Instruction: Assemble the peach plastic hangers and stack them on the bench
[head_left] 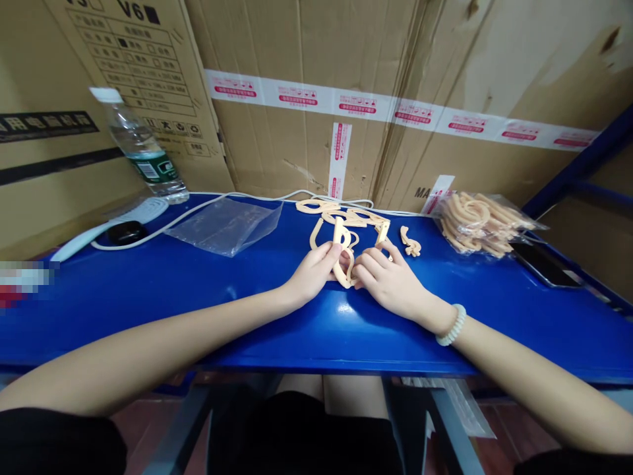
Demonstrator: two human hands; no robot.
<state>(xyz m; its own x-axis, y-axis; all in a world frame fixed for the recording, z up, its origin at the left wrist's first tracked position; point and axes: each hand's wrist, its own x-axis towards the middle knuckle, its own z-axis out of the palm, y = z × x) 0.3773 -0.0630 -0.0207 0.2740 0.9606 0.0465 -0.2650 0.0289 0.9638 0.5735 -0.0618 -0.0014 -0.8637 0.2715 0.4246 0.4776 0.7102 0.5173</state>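
Observation:
My left hand [312,272] is closed on a pale, curved wooden-looking piece [341,272], its thumb pressed on top. Just to the right, my right hand [388,276] has its fingers curled round a short straight piece [382,232] of the same pale colour, which sticks up past the fingers. Its lower fingers also touch the right side of the curved piece. Beyond both hands lie several flat ring-shaped pieces [316,206] and a C-shaped strip [314,234]. A small curly piece [411,245] rests to the right of my right hand.
On the blue table [237,330], a clear plastic bag [227,225] lies at the left, near a white cable and a water bottle [153,165]. At the right are a bag of pale pieces [477,221] and a dark phone [546,264]. Cardboard boxes [306,152] stand behind.

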